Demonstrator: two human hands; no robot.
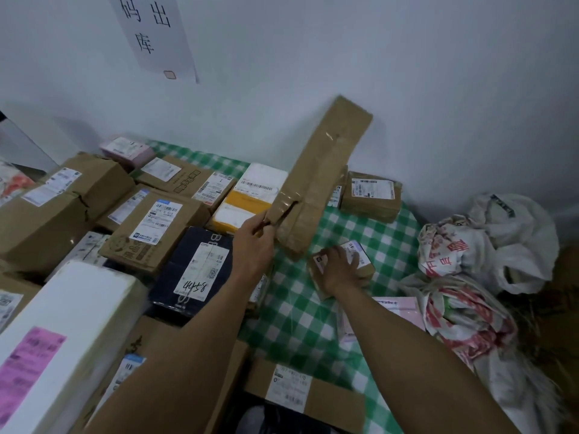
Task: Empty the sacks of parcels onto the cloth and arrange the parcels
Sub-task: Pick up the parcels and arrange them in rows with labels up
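Left grip [253,242], a bare hand, centre of frame: thumb and fingers pinch the lower end of a long brown parcel [322,170]. The parcel is flat cardboard wrapped in clear tape. It is lifted off the cloth and tilts up and to the right, its far end against the white wall.

Right grip [340,270], just right of the left one: it comes down over a small brown parcel [367,272], fingers curled across the label and thumb at the left edge, holding it. The parcel sits on the green-checked cloth [360,227]. The hand is slightly blurred.

The cloth fills the middle of the frame and runs back to the wall.
- Left half: parcels packed side by side. They include a navy box [194,264] with "4458" handwritten on its label, a labelled cardboard box [156,227] beside it, and a white and yellow parcel [247,202] behind.
- Far left: a large brown box [59,208].
- Lower left: a white foam box [69,324] with a pink label.
- Near the wall, upper right of the cloth: a flat brown parcel [371,195], lying alone.
- Under the right forearm: a pink envelope [404,308].
- Bottom centre: a cardboard box [300,393], label up.

Right edge, off the cloth: crumpled sacks [454,245], white with red print, slumped in a heap.

Upper left, on the wall: a paper sign [153,36] with Chinese characters.
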